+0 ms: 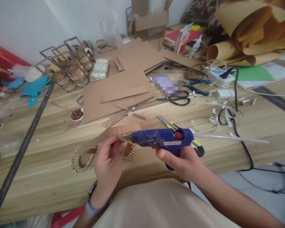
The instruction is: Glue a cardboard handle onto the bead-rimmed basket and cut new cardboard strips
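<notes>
Beige cloth point(166, 202) is seen below a blue hot-glue gun point(165, 139), which is gripped by the right hand point(185, 163) with fingers curled. At the gun's nozzle point(125, 138), a bead-edged cardboard strip point(128, 128) is pinched by the left hand point(110, 158). Beyond the gun, black-handled scissors point(180, 100) are laid on the wooden table point(42, 180).

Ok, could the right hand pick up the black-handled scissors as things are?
Probably not as it stands: the right hand is wrapped around the blue glue gun. The black-handled scissors lie beyond it, apparently uncovered.
</notes>
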`<state>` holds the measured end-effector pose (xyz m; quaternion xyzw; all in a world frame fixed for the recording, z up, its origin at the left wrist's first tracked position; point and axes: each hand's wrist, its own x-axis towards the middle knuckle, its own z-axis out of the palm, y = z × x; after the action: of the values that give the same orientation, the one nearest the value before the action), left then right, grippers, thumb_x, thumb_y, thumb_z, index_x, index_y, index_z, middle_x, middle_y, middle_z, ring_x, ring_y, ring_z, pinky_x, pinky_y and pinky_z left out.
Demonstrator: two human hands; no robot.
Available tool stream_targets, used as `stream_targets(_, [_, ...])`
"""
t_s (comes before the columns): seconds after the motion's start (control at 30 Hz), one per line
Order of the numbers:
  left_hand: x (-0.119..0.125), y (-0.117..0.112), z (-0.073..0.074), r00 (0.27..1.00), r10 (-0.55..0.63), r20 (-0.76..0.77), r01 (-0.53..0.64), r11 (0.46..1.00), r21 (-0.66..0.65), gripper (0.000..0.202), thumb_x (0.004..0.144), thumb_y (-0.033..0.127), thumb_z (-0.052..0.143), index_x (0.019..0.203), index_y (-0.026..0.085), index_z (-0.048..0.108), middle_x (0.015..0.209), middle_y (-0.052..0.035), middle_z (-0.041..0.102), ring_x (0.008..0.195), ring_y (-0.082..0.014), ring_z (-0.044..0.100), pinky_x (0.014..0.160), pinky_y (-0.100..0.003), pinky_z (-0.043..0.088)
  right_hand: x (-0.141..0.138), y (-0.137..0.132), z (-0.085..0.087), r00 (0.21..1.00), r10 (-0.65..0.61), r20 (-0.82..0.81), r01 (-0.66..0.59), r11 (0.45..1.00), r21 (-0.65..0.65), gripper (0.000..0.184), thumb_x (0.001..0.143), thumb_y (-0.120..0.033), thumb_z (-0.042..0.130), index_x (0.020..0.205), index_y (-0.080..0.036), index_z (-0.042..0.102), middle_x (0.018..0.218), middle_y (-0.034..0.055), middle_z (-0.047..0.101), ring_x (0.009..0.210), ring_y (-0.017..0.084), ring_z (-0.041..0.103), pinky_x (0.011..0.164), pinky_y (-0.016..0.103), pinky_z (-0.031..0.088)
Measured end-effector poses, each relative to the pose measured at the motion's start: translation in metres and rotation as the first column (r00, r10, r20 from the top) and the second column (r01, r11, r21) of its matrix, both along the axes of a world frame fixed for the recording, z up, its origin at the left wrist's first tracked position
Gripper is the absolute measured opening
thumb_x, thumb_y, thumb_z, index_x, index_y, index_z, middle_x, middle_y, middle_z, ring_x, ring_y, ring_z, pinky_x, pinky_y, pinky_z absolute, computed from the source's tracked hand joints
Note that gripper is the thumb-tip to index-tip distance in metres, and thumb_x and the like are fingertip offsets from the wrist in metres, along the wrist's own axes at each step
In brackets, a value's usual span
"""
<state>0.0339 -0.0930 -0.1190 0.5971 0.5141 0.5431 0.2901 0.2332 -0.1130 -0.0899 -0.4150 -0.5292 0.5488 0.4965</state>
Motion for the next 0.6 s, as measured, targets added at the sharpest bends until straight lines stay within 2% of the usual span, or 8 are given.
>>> stream_targets(0.23, [0.0005, 0.0011, 0.0005, 1.0, -0.001, 0.003, 0.001, 1.0, -0.012, 0.012, 0.083, 0.023, 0.074, 0.095, 0.022, 0.072, 0.09, -0.0001, 0.07, 0.085, -0.0149, 0.067, 0.073, -0.024, 0.053, -0.0015, 0.0018, -0.0016, 0.999, -0.047, 0.015, 0.047, 0.999, 0.016, 0.041, 0.081, -0.065, 0.072, 0.08, -0.024, 0.069, 0.067, 0.0012, 0.061, 0.073, 0.019, 0.064, 0.071, 0.031, 0.057])
stream_targets(0.43, [0.0017, 0.0005, 0.0031, 1.0, 0.019, -0.006, -0.019, 1.0, -0.013, 0.011, 0.081, 0.025, 0.074, 0.091, 0.021, 0.07, 0.077, 0.001, 0.063, 0.086, -0.0181, 0.066, 0.068, -0.025, 0.053, -0.0023, 0.0029, -0.0019, 0.998, -0.056, -0.001, 0.056, 0.998, 0.026, 0.036, 0.081, -0.059, 0.075, 0.079, -0.023, 0.071, 0.064, 0.0003, 0.06, 0.073, 0.019, 0.065, 0.074, 0.03, 0.058])
stream_targets(0.6, [0.0005, 0.0, 0.0007, 1.0, -0.002, 0.005, 0.002, 1.0, -0.015, 0.013, 0.082, 0.02, 0.073, 0.095, 0.023, 0.072, 0.08, 0.0022, 0.064, 0.084, -0.0148, 0.066, 0.069, -0.022, 0.052, -0.0011, 0.0007, -0.0036, 0.998, -0.058, -0.008, 0.058, 0.998, 0.008, 0.035, 0.081, -0.058, 0.075, 0.078, -0.024, 0.072, 0.067, 0.0007, 0.063, 0.073, 0.018, 0.065, 0.072, 0.03, 0.057])
